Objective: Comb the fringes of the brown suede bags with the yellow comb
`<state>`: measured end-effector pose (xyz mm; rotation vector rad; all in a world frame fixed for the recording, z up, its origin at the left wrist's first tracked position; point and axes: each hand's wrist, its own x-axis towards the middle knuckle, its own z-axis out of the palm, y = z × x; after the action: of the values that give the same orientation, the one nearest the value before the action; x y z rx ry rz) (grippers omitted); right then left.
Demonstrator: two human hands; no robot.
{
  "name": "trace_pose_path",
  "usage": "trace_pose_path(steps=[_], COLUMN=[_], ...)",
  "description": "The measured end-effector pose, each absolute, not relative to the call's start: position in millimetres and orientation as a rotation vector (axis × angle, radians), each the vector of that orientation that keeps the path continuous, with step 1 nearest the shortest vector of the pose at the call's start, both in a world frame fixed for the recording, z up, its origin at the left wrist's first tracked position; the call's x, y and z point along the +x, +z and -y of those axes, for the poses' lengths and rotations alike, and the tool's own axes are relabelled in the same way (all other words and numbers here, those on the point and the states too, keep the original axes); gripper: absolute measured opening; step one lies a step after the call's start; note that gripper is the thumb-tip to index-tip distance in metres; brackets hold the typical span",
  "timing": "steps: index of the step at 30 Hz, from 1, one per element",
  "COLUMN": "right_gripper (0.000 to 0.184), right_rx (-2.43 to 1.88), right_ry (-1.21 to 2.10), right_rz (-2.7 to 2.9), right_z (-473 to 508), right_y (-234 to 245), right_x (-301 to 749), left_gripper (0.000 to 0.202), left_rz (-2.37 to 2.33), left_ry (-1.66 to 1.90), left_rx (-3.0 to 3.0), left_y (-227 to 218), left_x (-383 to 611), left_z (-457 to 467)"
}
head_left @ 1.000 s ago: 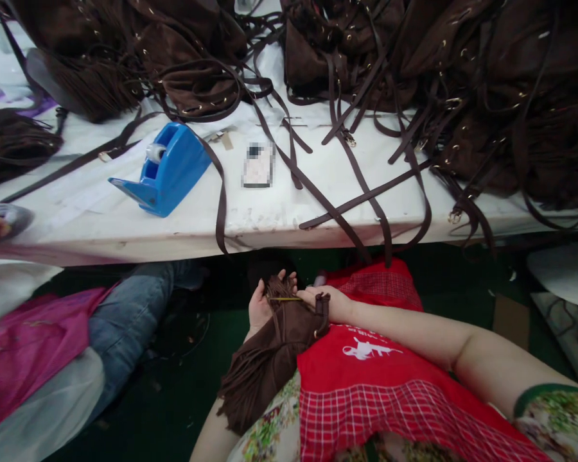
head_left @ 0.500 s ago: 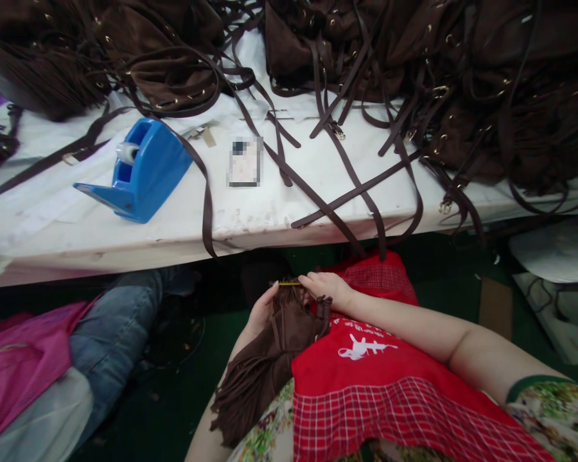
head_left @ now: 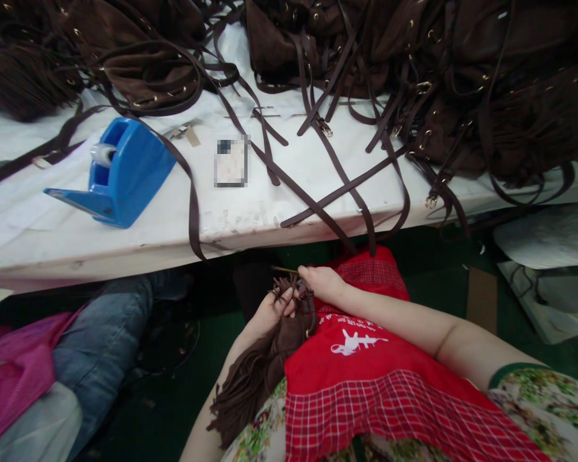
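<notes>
A brown fringed suede bag [head_left: 264, 366] lies across my lap, against my red apron [head_left: 366, 372]. My left hand [head_left: 273, 310] is closed around the bag's gathered top, where brown strands stick up. My right hand [head_left: 322, 282] pinches a thin yellowish stick [head_left: 284, 270] that points left above the bag's top. Both hands are below the front edge of the white table [head_left: 125, 247].
On the table stand a blue tape dispenser [head_left: 118, 173] and a small blurred card [head_left: 231, 162]. Piles of brown bags [head_left: 462, 77] with long straps [head_left: 337, 192] cover the back; some straps hang over the edge. Another person's jeans leg [head_left: 106, 346] is at left.
My left hand has closed round the bag's top and the bag has bunched up. My right hand with the stick has moved slightly up. The view has shifted, and the other person's hand at left is gone.
</notes>
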<state>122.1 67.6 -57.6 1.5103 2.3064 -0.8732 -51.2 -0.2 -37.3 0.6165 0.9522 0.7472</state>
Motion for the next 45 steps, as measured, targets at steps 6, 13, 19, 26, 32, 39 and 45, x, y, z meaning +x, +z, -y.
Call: trace_pose_path(steps=[6,13,19,26,32,39,45], right_gripper=[0.028,0.058,0.054,0.044,0.039,0.028,0.032], right_rx=[1.680,1.146,0.783,0.694,0.593,0.691,0.898], right_ry=[-1.125,-2.685,-2.860,-2.681,-2.538,-2.469,-2.340], right_rz=[-2.122,-1.562,-1.370,-1.273,-1.144,-1.490,-1.844], right_z=[-95.3,-63.0,-54.7,-61.7,-79.9,-108.4,-121.3], right_y=[-69.6,-52.6,-39.2,-61.5,-64.1,-41.3,-17.8], right_x=[157.0,147.5,126.9,129.8,151.6,156.3,136.4], left_gripper=[0.027,0.030,0.027,0.030,0.030,0.010,0.026], left_rz=[-1.063,-1.132,-0.937,-0.923,-0.864,-1.010,-0.872], left_ry=[0.870,1.051,1.133,1.192,1.186,0.810,0.524], left_rx=[0.628,0.629,0.599,0.418,0.214,0.255,0.442], left_y=[-12.8,-6.1,7.7,3.1,-8.4,-27.3,-29.1], left_x=[-51.0,-70.9,-69.6,-59.1,-59.9,-54.5,-46.6], left_z=[7.0,8.2,2.9,-2.6,-8.4,-15.4,-14.9])
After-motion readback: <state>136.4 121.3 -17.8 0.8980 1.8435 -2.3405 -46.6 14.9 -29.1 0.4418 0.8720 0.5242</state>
